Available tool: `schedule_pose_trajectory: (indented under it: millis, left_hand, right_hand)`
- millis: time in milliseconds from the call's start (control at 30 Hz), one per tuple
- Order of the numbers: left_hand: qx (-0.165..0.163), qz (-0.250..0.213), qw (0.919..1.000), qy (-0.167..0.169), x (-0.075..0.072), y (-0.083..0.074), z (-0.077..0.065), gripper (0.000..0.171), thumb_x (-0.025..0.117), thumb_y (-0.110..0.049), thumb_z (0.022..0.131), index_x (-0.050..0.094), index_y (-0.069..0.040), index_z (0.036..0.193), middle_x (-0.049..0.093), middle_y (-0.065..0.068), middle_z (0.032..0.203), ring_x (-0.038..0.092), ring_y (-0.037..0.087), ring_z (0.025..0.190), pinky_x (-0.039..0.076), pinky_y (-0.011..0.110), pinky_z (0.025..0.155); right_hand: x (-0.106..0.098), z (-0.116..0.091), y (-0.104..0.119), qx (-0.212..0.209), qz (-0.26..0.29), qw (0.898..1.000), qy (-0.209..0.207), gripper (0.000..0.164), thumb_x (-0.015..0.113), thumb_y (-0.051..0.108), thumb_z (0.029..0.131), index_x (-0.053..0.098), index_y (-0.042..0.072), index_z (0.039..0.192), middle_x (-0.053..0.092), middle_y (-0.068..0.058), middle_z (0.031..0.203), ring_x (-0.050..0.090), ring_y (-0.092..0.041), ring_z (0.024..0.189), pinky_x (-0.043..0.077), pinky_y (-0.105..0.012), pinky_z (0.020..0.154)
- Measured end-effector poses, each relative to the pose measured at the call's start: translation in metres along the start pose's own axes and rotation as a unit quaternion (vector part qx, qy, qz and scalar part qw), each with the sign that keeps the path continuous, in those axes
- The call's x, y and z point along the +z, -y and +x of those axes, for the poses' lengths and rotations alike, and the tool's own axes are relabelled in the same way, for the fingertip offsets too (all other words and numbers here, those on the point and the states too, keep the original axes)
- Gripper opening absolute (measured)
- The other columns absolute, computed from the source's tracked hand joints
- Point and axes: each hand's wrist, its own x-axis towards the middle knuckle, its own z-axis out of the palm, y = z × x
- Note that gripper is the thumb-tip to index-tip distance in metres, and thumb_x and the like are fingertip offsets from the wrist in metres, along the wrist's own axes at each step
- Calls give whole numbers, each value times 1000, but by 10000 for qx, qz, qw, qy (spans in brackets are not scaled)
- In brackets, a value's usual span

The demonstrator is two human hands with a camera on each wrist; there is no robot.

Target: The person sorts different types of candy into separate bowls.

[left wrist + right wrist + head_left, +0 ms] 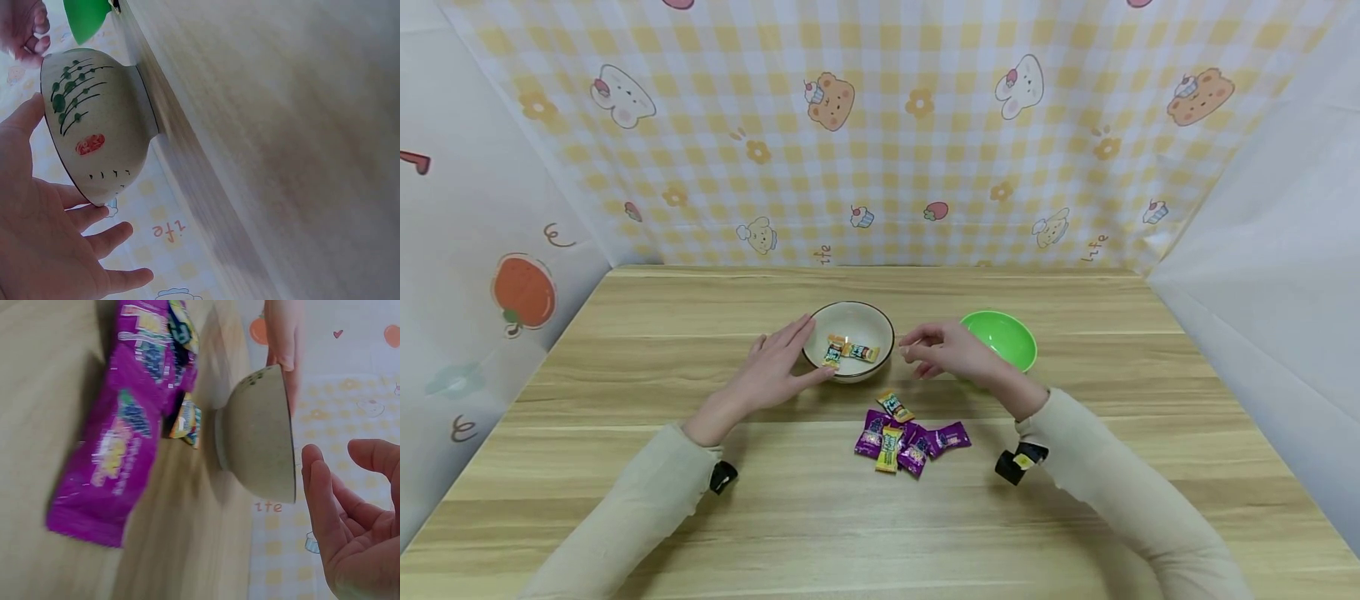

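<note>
A cream bowl (850,318) with a dark rim holds two small yellow-orange candies (861,352). My left hand (767,369) touches its left side, thumb at the near rim and the other fingers spread; in the left wrist view the bowl's painted outer wall (103,119) shows. To the right of the bowl hovers my right hand (951,352), fingers loosely bent, with nothing seen between thumb and fingertips (312,456). It stands just apart from the rim. In front of the bowl lie several purple grape-print candy packets (914,454) and two yellow-wrapped candies (888,450).
A green bowl (1003,337) stands behind the right wrist, its lower left part hidden by the hand and forearm. All of this is on a wooden table (820,533), with a yellow-checked curtain (880,150) along its far edge.
</note>
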Motion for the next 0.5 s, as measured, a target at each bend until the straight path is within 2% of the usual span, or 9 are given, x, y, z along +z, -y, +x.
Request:
schedule_pose_trajectory:
  millis: [233, 500]
  left_hand:
    - [24, 22, 10000, -32, 1, 1, 0, 88, 45, -60, 81, 16, -3, 140, 14, 13, 144, 15, 33, 128, 6, 58, 97]
    - [11, 32, 10000, -48, 1, 0, 0, 88, 45, -61, 81, 15, -4, 141, 13, 12, 145, 16, 33, 128, 6, 58, 97]
  right_hand:
    - [3, -4, -14, 105, -73, 9997, 213, 32, 56, 12, 86, 54, -8, 111, 58, -24, 93, 60, -35, 79, 49, -40, 70]
    - [8, -4, -24, 288, 147, 9986, 423, 30, 55, 10, 86, 53, -8, 111, 58, -20, 90, 60, -27, 74, 50, -34, 67]
